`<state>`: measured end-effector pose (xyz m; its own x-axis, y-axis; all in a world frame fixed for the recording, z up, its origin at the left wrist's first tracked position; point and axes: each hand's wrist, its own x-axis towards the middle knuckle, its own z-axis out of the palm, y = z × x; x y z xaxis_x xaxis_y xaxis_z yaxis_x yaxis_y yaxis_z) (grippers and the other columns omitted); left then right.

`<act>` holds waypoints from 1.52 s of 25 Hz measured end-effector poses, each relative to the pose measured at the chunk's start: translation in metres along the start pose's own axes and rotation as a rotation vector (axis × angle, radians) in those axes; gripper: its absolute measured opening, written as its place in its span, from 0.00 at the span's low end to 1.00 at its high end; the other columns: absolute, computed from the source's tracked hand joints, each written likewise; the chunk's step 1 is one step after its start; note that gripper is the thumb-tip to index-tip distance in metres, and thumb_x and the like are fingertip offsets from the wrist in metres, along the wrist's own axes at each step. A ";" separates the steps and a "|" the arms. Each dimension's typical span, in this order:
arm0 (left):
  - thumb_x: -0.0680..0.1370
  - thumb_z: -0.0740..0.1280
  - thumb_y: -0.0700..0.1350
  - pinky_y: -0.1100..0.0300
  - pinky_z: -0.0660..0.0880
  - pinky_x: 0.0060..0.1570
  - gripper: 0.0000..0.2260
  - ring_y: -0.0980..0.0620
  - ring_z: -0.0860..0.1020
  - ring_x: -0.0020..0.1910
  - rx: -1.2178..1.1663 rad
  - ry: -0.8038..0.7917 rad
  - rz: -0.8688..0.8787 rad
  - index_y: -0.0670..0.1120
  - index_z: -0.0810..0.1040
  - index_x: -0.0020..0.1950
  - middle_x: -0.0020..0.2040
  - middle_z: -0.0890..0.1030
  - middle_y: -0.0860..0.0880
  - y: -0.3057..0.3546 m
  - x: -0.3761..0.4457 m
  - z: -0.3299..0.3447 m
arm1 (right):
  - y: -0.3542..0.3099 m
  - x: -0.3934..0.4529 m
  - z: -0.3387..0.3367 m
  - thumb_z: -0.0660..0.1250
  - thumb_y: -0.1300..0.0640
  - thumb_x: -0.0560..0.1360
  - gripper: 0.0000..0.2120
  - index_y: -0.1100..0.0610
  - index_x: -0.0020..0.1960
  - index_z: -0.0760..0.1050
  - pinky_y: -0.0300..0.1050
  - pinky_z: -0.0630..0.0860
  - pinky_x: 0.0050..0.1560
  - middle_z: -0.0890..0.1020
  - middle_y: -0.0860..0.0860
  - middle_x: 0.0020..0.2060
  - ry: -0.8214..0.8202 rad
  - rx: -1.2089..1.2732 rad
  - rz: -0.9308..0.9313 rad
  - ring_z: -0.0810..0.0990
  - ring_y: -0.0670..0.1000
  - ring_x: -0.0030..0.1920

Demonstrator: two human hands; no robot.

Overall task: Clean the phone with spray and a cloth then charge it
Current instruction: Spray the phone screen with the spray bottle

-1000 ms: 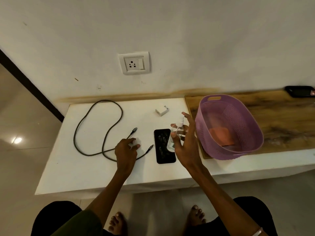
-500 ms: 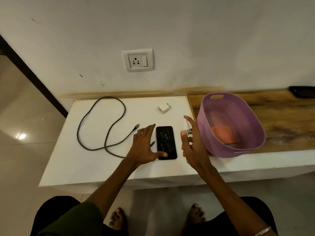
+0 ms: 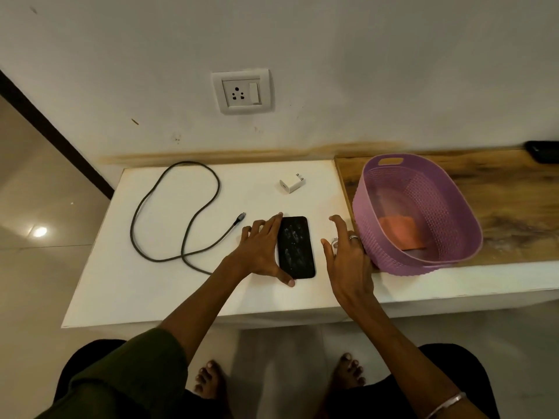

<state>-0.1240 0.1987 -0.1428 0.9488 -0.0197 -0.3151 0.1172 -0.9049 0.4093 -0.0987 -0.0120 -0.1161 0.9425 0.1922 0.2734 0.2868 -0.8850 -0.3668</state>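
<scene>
A black phone (image 3: 296, 246) lies screen up on the white table (image 3: 151, 282), its glass speckled with droplets or smudges. My left hand (image 3: 260, 252) lies along the phone's left side, index finger at the top corner and thumb at the bottom edge, gripping it lengthwise. My right hand (image 3: 348, 261) is just right of the phone, curled loosely around the clear spray bottle (image 3: 334, 242); only a sliver of the bottle shows between thumb and fingers. An orange cloth (image 3: 399, 234) lies inside the purple basket (image 3: 423, 263).
A dark charging cable (image 3: 181, 207) loops over the table's left half, one plug near my left hand. A white adapter (image 3: 292, 182) lies behind the phone. A wall socket (image 3: 242, 90) is above. The basket stands on a wooden top (image 3: 514, 207).
My right hand has lowered the spray bottle from above the phone to the table beside the basket. My left hand has moved from the cable area onto the phone's left edge.
</scene>
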 end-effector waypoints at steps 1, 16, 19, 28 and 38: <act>0.51 0.74 0.75 0.39 0.48 0.74 0.67 0.42 0.50 0.77 0.000 0.000 -0.001 0.56 0.38 0.77 0.79 0.51 0.50 0.000 0.000 -0.001 | -0.001 0.002 -0.002 0.64 0.47 0.77 0.26 0.48 0.73 0.62 0.50 0.83 0.49 0.84 0.56 0.53 0.020 0.008 0.013 0.83 0.55 0.48; 0.51 0.75 0.74 0.41 0.51 0.74 0.68 0.43 0.52 0.77 0.002 -0.003 -0.011 0.53 0.40 0.79 0.80 0.53 0.50 0.007 -0.011 -0.010 | 0.012 -0.045 -0.024 0.66 0.45 0.75 0.25 0.50 0.69 0.65 0.51 0.81 0.41 0.82 0.57 0.50 0.008 0.115 0.063 0.83 0.57 0.44; 0.51 0.75 0.74 0.42 0.51 0.74 0.68 0.43 0.52 0.77 0.014 -0.003 -0.020 0.53 0.40 0.79 0.80 0.52 0.50 0.008 -0.012 -0.010 | 0.017 -0.047 -0.022 0.62 0.40 0.74 0.26 0.50 0.69 0.64 0.53 0.81 0.45 0.82 0.57 0.50 -0.009 0.140 0.119 0.84 0.59 0.45; 0.63 0.77 0.64 0.46 0.51 0.73 0.54 0.45 0.52 0.77 -0.101 0.383 -0.075 0.51 0.51 0.80 0.80 0.55 0.50 -0.018 -0.043 -0.016 | 0.019 -0.050 -0.027 0.57 0.40 0.78 0.25 0.46 0.71 0.54 0.48 0.80 0.50 0.78 0.54 0.58 0.039 0.318 0.112 0.81 0.53 0.50; 0.72 0.74 0.33 0.69 0.70 0.45 0.14 0.49 0.79 0.46 -0.331 0.483 -0.204 0.42 0.83 0.57 0.55 0.82 0.43 -0.037 -0.053 -0.015 | -0.004 -0.047 -0.027 0.61 0.51 0.79 0.27 0.46 0.73 0.54 0.40 0.71 0.53 0.69 0.53 0.62 -0.017 0.463 -0.025 0.68 0.35 0.53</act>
<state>-0.1745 0.2391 -0.1283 0.9142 0.4044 -0.0239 0.3215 -0.6883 0.6503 -0.1490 -0.0288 -0.1037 0.9361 0.2210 0.2737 0.3518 -0.5981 -0.7201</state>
